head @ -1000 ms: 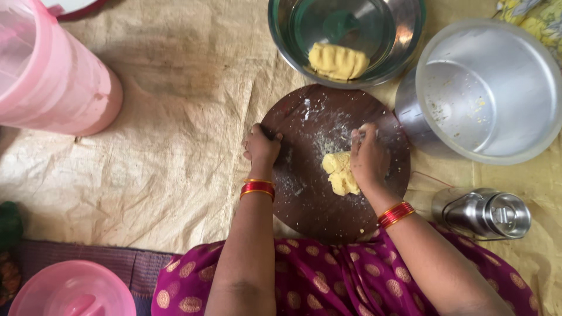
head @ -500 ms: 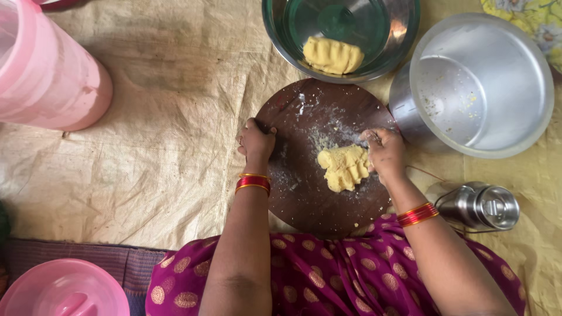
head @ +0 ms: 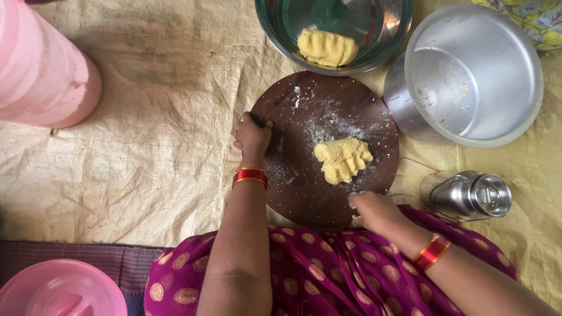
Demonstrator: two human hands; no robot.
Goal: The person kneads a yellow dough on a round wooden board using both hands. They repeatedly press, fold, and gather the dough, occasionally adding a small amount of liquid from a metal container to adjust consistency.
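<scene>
Half a second ago the right hand (head: 374, 212) was up on the dough (head: 342, 158); now it has pulled back to the near edge of the board (head: 304, 181), close to the lap, and no longer touches the dough. Its fingers curl down at the rim, and I cannot tell if they grip the board or only rest there. The left hand (head: 252, 137) has stayed on the left rim of the board, fingers bent over the edge and holding it.

The dough is a lumpy yellow piece. It lies a little right of the middle of the round dark board, with white flour dusted around it. The board sits on a tan sheet (head: 146, 146) on the floor.

A steel bowl (head: 275, 23) stands just past the far edge of the board, with another yellow lump (head: 326, 47) inside. A big metal pot (head: 515, 88) stands to the right. A small steel tin (head: 468, 196) lies near the right wrist. Pink plastic tubs (head: 41, 76) are on the left.
</scene>
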